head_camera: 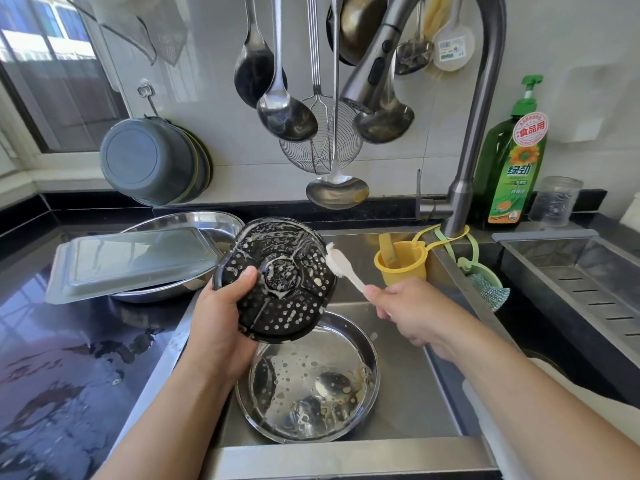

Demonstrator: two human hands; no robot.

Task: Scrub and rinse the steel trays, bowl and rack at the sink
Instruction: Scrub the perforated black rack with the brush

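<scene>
My left hand (221,317) grips a round, dark, perforated rack (277,282) by its lower left rim and holds it tilted over the sink, streaked with white suds. My right hand (408,311) holds the handle of a white toothbrush (341,263), whose bristles touch the rack's upper right edge. Below, in the sink (408,393), lies a round steel tray (311,379) holding soapy water and foam. On the left counter an upside-down rectangular steel tray (128,261) rests on a round steel bowl (194,220).
A grey faucet (377,60) arches over the sink from the right. A yellow cup (401,265) hangs at the sink's back wall, with a green soap bottle (512,168) and glass jar (554,202) behind. Ladles and a skimmer (322,147) hang above. The wet black counter (69,358) lies left.
</scene>
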